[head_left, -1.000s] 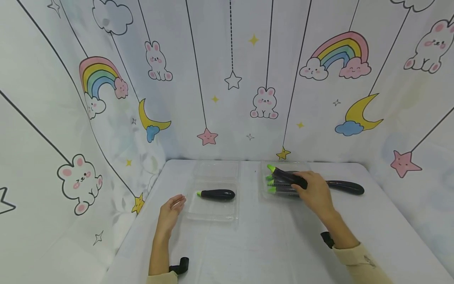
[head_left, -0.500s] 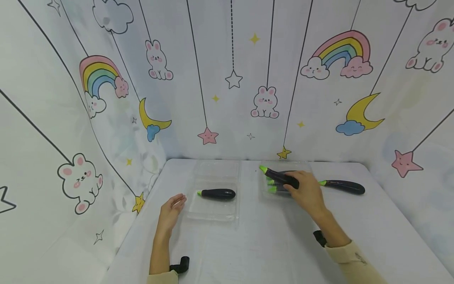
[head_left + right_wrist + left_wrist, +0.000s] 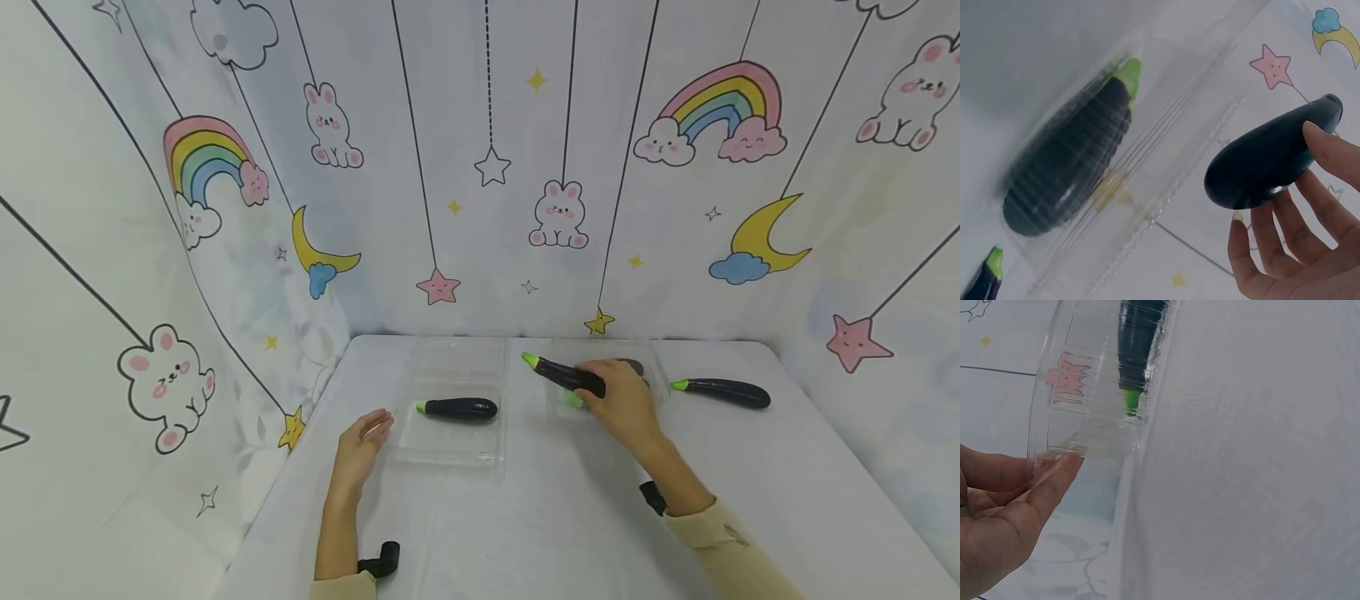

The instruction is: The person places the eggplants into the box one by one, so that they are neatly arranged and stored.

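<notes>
Left hand (image 3: 362,442) at a clear container, right hand (image 3: 624,408) holding an eggplant (image 3: 562,373).
The left hand's nearly straight fingers touch the edge of the left clear plastic container (image 3: 450,455), where another eggplant (image 3: 459,409) lies; farther off, the right arm reaches inward, thumb and fingers gripping their eggplant aloft, green tip leftward, beside the right container (image 3: 622,347).

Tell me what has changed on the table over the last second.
The right hand moved left, carrying the eggplant it already held from over the right clear box toward the left clear box. Nothing was newly grasped or let go. The green end of the far-right eggplant, hidden by the hand at first, now shows.

Unchanged: the left hand beside the left box, with one eggplant in it.
</notes>
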The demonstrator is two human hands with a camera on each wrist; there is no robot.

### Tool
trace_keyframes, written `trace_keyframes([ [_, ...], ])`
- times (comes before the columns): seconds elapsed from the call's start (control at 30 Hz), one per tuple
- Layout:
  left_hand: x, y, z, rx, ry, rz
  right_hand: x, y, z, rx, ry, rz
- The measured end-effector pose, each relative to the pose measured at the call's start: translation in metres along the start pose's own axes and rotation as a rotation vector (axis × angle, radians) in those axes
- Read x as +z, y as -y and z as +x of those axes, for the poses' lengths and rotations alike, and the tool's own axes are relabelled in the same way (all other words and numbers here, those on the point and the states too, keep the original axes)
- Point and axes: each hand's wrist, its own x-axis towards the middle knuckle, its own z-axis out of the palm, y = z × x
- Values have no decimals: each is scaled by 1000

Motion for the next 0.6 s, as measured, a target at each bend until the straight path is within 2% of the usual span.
trace_keyframes([
  [0.6, 1, 0, 0, 14, 7, -6, 33, 38, 3, -6, 39, 29],
])
